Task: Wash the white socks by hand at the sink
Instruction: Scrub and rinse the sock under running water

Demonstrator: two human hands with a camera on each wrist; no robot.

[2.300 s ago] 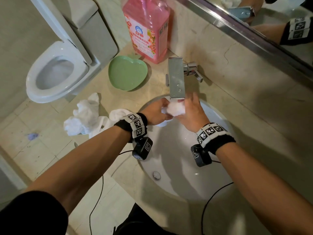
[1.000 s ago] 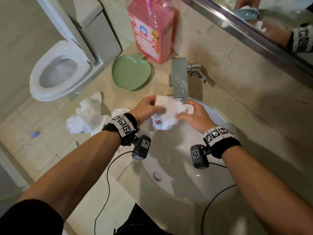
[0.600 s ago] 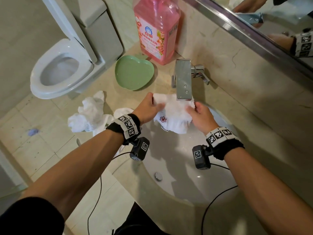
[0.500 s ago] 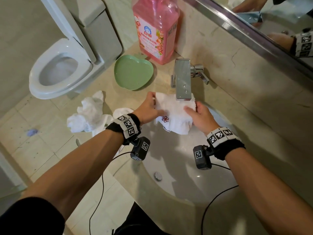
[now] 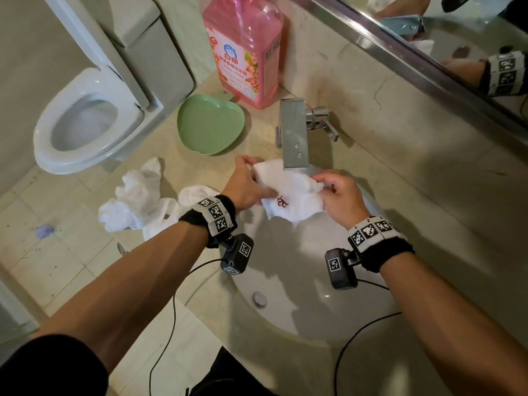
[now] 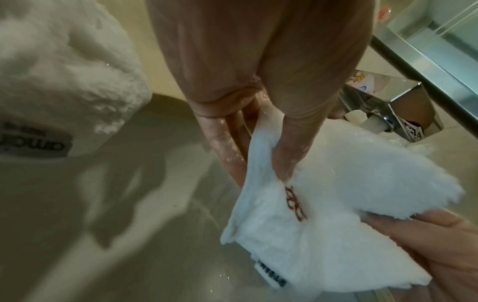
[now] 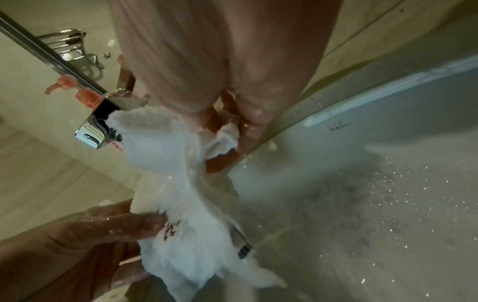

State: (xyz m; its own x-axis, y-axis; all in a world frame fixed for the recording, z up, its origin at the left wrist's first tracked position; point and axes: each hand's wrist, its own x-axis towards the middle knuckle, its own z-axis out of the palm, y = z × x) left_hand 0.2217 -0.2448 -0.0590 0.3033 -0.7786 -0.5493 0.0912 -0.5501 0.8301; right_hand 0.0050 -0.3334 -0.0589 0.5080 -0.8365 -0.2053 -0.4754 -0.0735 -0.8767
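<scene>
A wet white sock (image 5: 288,192) with a small red emblem hangs spread out under the chrome tap (image 5: 294,132), over the back of the white sink (image 5: 285,318). My left hand (image 5: 247,182) pinches its left edge between thumb and fingers. My right hand (image 5: 337,195) pinches its right edge. In the left wrist view the sock (image 6: 331,204) shows a dark label at its lower edge, held by my left hand (image 6: 261,155). The right wrist view shows the sock (image 7: 181,194) draped from my right hand (image 7: 227,130). More white socks (image 5: 137,198) lie bunched on the counter to the left.
A green apple-shaped dish (image 5: 210,124) and a large pink detergent bottle (image 5: 245,50) stand on the counter behind the sink. A toilet (image 5: 88,121) is at the far left. A mirror (image 5: 457,47) runs along the back right. The sink drain (image 5: 259,299) lies near the front.
The sock was balled up between both hands under the tap. It has since been unfolded and stretched wide, with my hands pulled apart to its left and right edges.
</scene>
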